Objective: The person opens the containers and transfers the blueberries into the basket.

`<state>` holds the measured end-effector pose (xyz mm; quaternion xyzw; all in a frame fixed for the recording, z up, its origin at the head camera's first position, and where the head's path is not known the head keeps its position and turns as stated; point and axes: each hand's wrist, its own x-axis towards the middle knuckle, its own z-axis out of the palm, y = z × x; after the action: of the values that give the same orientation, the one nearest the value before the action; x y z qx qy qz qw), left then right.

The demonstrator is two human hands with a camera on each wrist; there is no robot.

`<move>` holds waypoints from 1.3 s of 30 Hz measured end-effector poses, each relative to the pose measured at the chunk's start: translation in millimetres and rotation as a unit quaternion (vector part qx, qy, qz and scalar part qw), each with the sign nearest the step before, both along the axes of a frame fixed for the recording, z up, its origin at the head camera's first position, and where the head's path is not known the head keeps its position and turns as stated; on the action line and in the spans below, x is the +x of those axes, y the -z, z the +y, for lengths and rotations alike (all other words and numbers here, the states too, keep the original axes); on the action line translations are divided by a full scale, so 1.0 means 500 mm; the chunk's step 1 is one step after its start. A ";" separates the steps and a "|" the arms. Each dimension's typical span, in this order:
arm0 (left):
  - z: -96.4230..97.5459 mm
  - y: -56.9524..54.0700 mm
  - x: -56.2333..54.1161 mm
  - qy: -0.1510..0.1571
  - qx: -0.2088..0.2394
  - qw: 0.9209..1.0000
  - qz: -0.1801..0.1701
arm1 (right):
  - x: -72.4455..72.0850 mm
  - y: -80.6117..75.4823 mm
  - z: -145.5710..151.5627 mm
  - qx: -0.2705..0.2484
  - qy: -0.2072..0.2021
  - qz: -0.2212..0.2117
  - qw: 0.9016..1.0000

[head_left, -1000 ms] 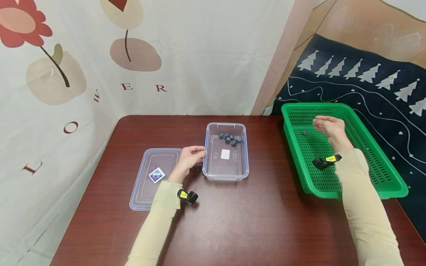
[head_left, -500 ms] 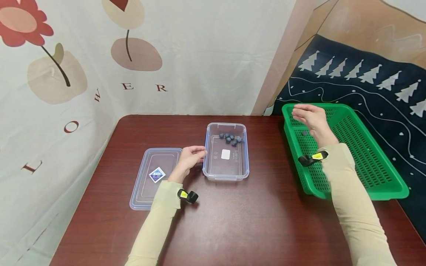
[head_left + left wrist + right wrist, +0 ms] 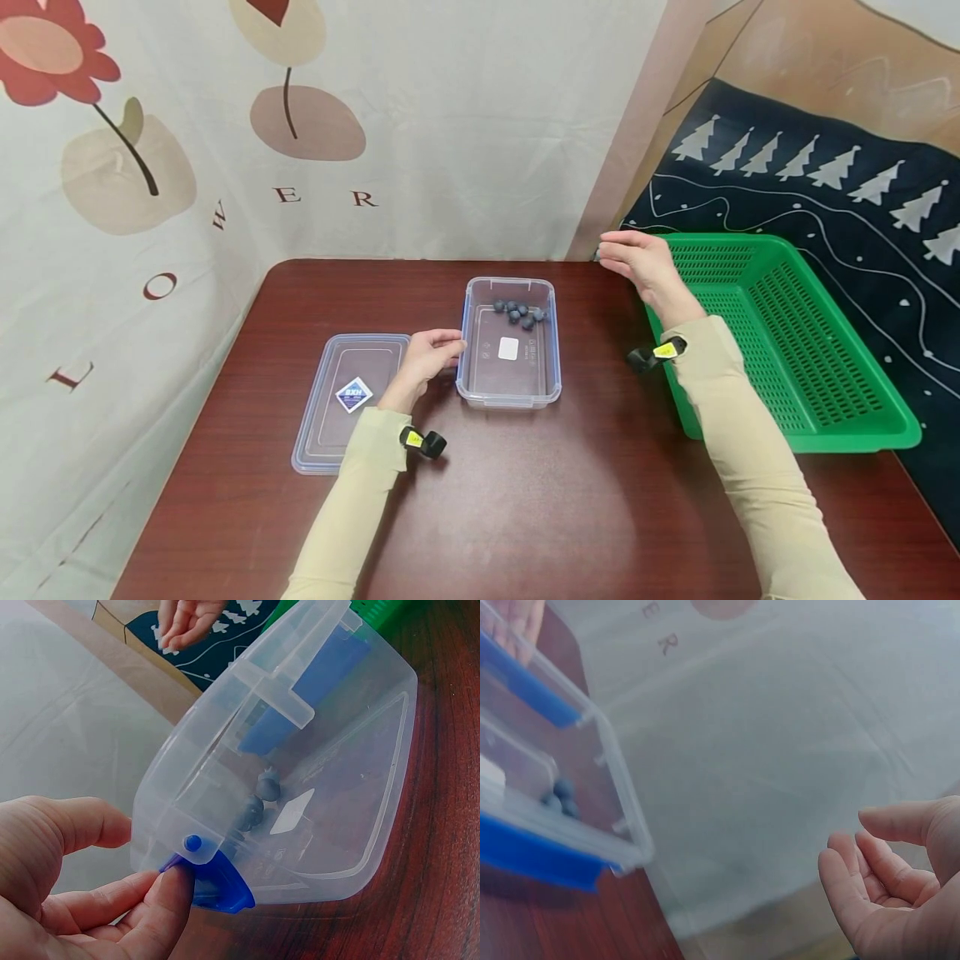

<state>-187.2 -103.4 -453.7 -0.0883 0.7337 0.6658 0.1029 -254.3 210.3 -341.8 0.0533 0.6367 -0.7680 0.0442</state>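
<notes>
My left hand [image 3: 427,362] holds the left side of a clear plastic food container [image 3: 491,379], its fingertips on a blue latch [image 3: 221,881] and its thumb beside the wall. Several blueberries [image 3: 513,317] lie at the far end inside the container. My right hand [image 3: 637,262] is raised over the near-left corner of the green basket [image 3: 847,333], between it and the container. In the right wrist view, the fingers of the right hand [image 3: 892,889] are curled with the thumb above. No object shows between them; whether they enclose something is hidden.
A clear lid [image 3: 318,425] with blue edging and a diamond label lies left of the container, partly under my left hand. The brown table [image 3: 540,500] meets a printed curtain [image 3: 450,150] behind. Dark tree-patterned cloth [image 3: 810,192] hangs beyond the basket.
My right hand has moved left, from over the basket to its left edge. The blueberry seen in the basket earlier is now out of sight behind the right arm. My left hand stays put.
</notes>
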 end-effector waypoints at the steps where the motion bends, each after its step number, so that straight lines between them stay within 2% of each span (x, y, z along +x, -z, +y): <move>1: 0.000 0.000 0.000 0.000 0.000 1.000 0.000 | -0.002 0.002 -0.010 0.003 -0.003 -0.002 1.000; 12: -0.001 0.000 0.000 0.002 0.011 1.000 0.004 | -0.007 0.030 -0.124 0.059 -0.040 -0.027 0.997; 18: -0.001 -0.001 0.001 0.003 0.004 1.000 0.002 | -0.007 0.055 -0.178 0.030 -0.063 -0.041 0.997; 30: -0.001 -0.003 0.002 0.004 0.007 1.000 0.003 | -0.019 0.130 -0.256 0.057 -0.046 -0.086 0.994; 35: -0.001 -0.001 0.000 0.002 0.005 1.000 -0.001 | -0.025 0.157 -0.271 0.060 -0.026 -0.109 0.992; 39: 0.000 -0.001 0.000 0.000 0.001 1.000 -0.004 | -0.025 0.171 -0.275 0.079 -0.032 -0.122 0.989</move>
<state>-187.3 -103.5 -453.2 -0.0905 0.7324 0.6664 0.1060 -266.8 72.6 -427.2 0.1297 0.6864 -0.7015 0.1415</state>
